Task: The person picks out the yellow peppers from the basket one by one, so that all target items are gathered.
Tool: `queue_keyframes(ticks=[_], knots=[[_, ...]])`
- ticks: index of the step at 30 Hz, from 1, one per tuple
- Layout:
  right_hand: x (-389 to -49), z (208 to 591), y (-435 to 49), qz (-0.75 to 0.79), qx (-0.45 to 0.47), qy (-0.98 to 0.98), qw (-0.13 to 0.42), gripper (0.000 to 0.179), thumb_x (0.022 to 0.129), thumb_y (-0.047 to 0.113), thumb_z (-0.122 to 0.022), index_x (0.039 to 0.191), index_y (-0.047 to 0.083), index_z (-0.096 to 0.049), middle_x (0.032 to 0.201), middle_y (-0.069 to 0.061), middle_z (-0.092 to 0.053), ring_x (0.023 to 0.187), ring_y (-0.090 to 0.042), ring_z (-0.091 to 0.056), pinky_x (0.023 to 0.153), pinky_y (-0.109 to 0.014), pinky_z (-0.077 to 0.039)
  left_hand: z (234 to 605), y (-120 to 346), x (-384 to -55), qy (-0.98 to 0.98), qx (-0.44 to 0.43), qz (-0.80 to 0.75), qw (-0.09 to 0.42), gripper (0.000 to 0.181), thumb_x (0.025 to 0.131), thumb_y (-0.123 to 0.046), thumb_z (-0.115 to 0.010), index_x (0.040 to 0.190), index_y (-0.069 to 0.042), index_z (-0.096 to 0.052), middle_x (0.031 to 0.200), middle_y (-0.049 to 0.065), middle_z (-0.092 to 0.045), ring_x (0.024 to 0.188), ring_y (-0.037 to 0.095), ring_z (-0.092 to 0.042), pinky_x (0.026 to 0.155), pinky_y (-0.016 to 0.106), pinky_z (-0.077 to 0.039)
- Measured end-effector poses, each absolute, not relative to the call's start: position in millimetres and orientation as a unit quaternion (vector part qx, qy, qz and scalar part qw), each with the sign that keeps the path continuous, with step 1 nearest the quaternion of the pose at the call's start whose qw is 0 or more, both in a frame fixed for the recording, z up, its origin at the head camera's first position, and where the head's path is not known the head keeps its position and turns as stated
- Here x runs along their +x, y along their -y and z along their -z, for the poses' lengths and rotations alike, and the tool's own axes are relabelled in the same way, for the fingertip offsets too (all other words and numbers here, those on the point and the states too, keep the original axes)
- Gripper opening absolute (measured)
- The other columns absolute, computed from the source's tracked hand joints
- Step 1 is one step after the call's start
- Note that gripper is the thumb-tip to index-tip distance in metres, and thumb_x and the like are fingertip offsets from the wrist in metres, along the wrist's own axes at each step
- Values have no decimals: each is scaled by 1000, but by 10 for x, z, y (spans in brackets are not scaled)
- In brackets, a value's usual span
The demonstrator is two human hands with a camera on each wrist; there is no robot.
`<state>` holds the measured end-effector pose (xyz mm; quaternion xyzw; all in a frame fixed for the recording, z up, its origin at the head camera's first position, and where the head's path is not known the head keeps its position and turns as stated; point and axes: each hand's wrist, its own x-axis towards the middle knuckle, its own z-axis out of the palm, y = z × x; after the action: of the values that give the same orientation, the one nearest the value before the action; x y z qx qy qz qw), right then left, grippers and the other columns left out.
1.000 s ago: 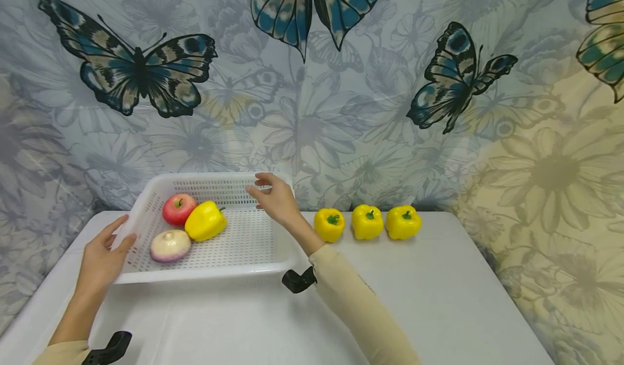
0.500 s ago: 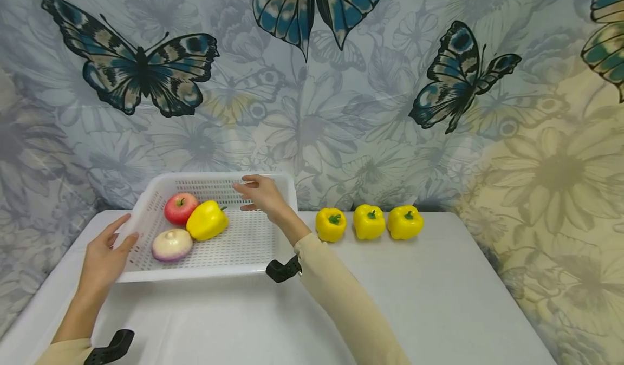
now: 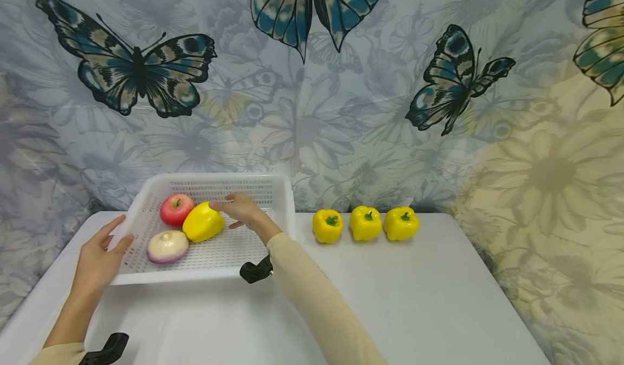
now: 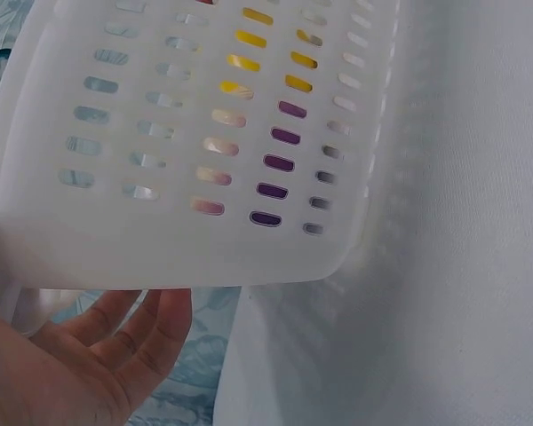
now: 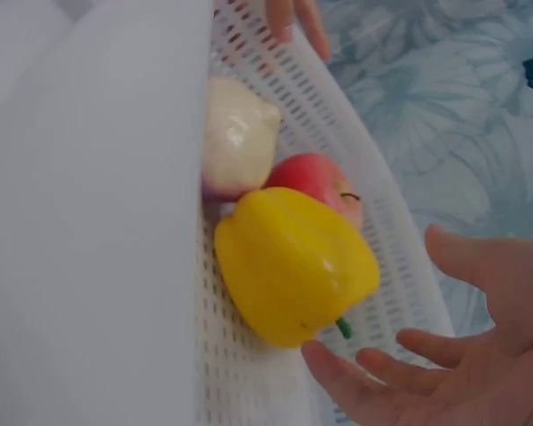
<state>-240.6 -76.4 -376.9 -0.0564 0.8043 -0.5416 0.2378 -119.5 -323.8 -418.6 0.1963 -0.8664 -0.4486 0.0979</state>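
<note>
A white slotted plastic basket [image 3: 248, 254] stands on the table in the head view. Inside it lie a red apple [image 3: 176, 209], a yellow bell pepper [image 3: 202, 223] and a purple-and-white onion [image 3: 167, 247]. My left hand [image 3: 99, 256] holds the basket at its left rim; in the left wrist view the fingers [image 4: 164, 333] show beyond the slotted wall. Over the basket, my right hand [image 3: 244, 212] reaches in from the right with spread fingers. In the right wrist view its fingertips come right up to the stem end of the pepper [image 5: 293, 266], with nothing held.
To the right of the basket, three more yellow bell peppers [image 3: 366, 223] stand in a row on the white-covered table [image 3: 414, 294]. Behind the table hangs a flower-patterned cloth [image 3: 341, 126] with large butterflies.
My right hand has moved left and lower, from the basket's right back rim to beside the yellow pepper inside. My left hand stays at the left rim.
</note>
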Motion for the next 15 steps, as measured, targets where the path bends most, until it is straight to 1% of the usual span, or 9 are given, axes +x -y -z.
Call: queue_keyframes(ticks=[2,3,6,9,11,15], knots=[[-2395,3785,820,539,-36,-809,232,63,92,31,-69,141,-1,-46,145,-13,-47,124,-30,-52,87,-45,-53,4193,3227,-1198,866,190,453,99,59,101,-31,-51,154,-12,-31,127,34,-54,71,-10,-48,56,19,-45],[-2392,3791,843,540,-26,-808,232,63,92,31,-69,141,-1,-46,144,-13,-47,124,-30,-51,87,-45,-53,4195,3229,-1196,867,181,453,96,59,102,-30,-50,154,-11,-29,130,36,-51,71,-10,-47,57,18,-45],[-2390,3805,895,546,-7,-802,241,63,91,30,-70,141,-2,-46,143,-14,-48,124,-34,-51,89,-47,-52,4199,3221,-1193,869,180,451,97,59,102,-29,-50,154,-10,-29,130,37,-50,70,-12,-46,56,18,-44],[-2400,3822,934,552,15,-795,250,60,90,27,-71,138,-3,-48,139,-15,-51,123,-39,-50,87,-47,-53,4199,3219,-1193,870,185,448,95,59,102,-29,-50,154,-10,-29,130,36,-51,71,-10,-47,56,18,-44],[-2411,3837,961,557,32,-789,257,59,89,25,-73,136,-3,-49,135,-15,-52,122,-41,-50,87,-47,-53,4197,3223,-1193,873,183,441,96,59,102,-30,-50,154,-10,-30,129,36,-51,74,-7,-48,57,18,-43],[-2422,3870,1018,568,59,-776,268,65,87,21,-75,139,-2,-44,130,-16,-53,118,-41,-52,86,-47,-53,4194,3222,-1185,874,177,440,102,59,102,-29,-50,153,-9,-30,128,37,-52,73,-7,-49,57,18,-44]])
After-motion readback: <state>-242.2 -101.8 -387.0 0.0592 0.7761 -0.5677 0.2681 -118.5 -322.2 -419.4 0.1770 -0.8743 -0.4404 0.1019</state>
